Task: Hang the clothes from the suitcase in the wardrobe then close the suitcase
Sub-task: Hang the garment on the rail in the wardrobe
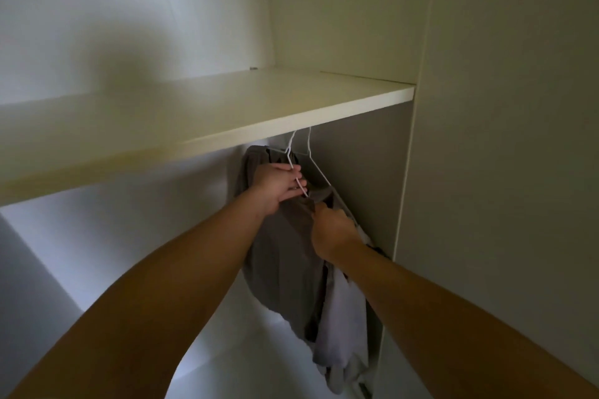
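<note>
Inside the wardrobe, a person's left hand (278, 186) closes its fingers round the sloping arm of a thin white wire hanger (290, 159), with a bunch of cloth caught under the same grip. Just below and to the right, the right hand (335, 232) is curled with its back to the camera. It appears to pinch the top edge of a taupe-grey soft cloth garment (285, 269); its fingertips are hidden.

The garment droops from the hanger in a loose, uneven fall, gathered at the top rather than spread across the wire. Close beside it on the right, a second white wire hanger (319, 172) carries a pale lilac cloth garment (340, 327), which touches the taupe one lower down. Both hooks rise and vanish behind the front edge of a cream flat wooden shelf (227, 107), so the rail is out of sight and it cannot be told whether the hooks sit on it. A grey wardrobe side panel (366, 172) stands close on the right. The suitcase is not in view.

The step in hand looks like dressing the taupe garment on its hanger at the rail, partway through the hanging. The next move likely calls for pulling the cloth evenly over both wire arms while the other hand steadies the hanger. After that comes checking that the hook is seated, then letting go. Soft cloth on thin wire may slide off if left bunched to one side.
</note>
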{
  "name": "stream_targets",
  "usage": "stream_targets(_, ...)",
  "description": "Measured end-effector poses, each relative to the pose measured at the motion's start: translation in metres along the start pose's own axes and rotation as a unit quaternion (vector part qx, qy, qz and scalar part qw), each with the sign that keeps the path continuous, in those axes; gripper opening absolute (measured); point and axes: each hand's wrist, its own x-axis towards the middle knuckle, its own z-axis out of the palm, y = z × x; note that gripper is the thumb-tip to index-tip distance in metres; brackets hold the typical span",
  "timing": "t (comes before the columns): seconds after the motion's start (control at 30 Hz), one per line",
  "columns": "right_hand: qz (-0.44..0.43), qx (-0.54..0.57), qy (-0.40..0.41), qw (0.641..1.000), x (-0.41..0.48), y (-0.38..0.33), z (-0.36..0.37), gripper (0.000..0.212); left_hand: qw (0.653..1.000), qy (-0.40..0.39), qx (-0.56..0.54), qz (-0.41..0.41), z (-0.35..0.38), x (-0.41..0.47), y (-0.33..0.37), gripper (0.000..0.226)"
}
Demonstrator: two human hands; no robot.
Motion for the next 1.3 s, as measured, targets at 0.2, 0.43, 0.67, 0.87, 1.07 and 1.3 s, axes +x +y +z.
stream_targets(0.2,0.03,-0.019,0.002,0.999,0.028,0.004,0.001,0.035,0.999,-0.021,0.018,-0.028,0.005,0.042,-0.011,0.01)
stream_targets(0.43,0.062,-0.027,-0.018,0.998,0.038,0.03,0.005,0.032,0.995,-0.035,0.061,-0.064,0.023,0.057,-0.027,0.014)
stream_targets(0.67,0.038,-0.037,-0.001,0.999,0.034,0.041,0.01,0.031,0.997,0.021,0.066,-0.038,0.032,0.051,-0.039,0.018)
stream_targets(0.87,0.019,-0.023,0.037,0.999,0.037,0.04,0.003,0.038,1.0,0.003,0.02,0.008,0.03,0.052,-0.021,0.014)
stream_targets(1.07,0.0,0.012,0.055,0.998,0.065,0.016,-0.011,0.028,0.999,0.001,0.035,0.016,0.019,0.077,0.005,0.014)
stream_targets(1.3,0.019,-0.008,0.019,1.0,0.081,0.02,0.004,0.032,0.997,-0.016,0.073,-0.033,0.015,0.094,-0.017,0.021)
